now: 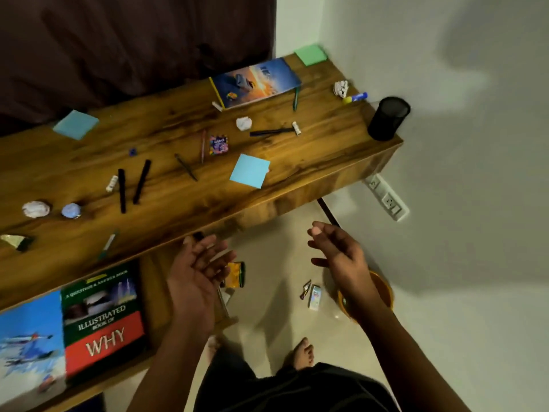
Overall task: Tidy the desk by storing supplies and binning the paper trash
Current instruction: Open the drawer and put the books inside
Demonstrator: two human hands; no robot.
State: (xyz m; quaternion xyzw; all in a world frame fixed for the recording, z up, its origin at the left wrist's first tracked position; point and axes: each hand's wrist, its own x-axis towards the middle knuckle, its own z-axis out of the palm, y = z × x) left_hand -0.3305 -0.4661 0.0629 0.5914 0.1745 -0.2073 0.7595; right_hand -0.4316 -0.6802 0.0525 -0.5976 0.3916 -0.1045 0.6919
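Observation:
A wooden desk [297, 176] carries scattered supplies: black pens [121, 190], a thin pencil [185, 167], blue sticky pads [250, 171], a glue stick [355, 98] and crumpled paper balls [243, 124] [36, 209] [341, 88]. At the desk's right end stands a black mesh pen holder [388, 118]. An orange bin [383, 289] sits on the floor, partly hidden by my right arm. My left hand [196, 275] hovers below the desk's front edge, palm up, fingers relaxed and empty. My right hand [338, 251] hangs above the floor with loosely curled fingers, holding nothing.
A blue book [255, 81] and a green pad [311, 55] lie at the far end. Books [104, 319] rest on a lower shelf. A small box [315, 297], a wrapper and a yellow packet [234, 273] lie on the floor. A power strip [386, 197] is on the wall.

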